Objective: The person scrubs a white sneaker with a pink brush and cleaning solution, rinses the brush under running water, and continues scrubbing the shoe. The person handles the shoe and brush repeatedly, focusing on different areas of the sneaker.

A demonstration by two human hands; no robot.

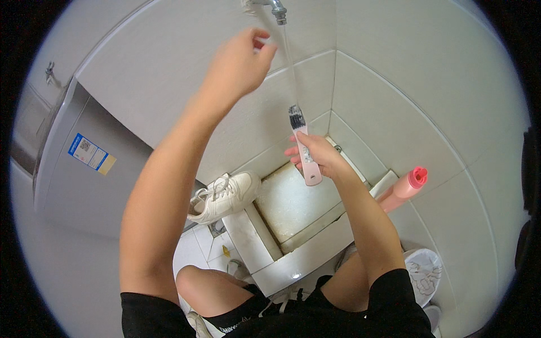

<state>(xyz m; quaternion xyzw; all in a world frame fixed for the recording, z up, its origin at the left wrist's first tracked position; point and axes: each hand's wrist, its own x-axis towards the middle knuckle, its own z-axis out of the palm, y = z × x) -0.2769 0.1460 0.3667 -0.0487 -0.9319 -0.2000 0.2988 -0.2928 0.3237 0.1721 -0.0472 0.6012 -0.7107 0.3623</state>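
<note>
Water runs from a metal faucet (279, 12) in a thin stream onto the dark bristles of a pink-handled brush (311, 171). My right hand (317, 154) grips that brush by its handle, bristles up, above the tiled basin. Raised beside the stream, left of it, is my left hand (249, 57); its fingers are curled and slightly blurred, with something whitish at the fingertips that I cannot make out. A white lace-up sneaker (228, 194) rests on the basin's left edge, toe toward the wall.
The basin (247, 234) has a raised tiled rim and holds foamy water. A pink bottle (399, 192) with its cap open stands at the right rim. A lined waste bin (422, 270) is at lower right. On the left is a grey appliance (105, 126) bearing a label.
</note>
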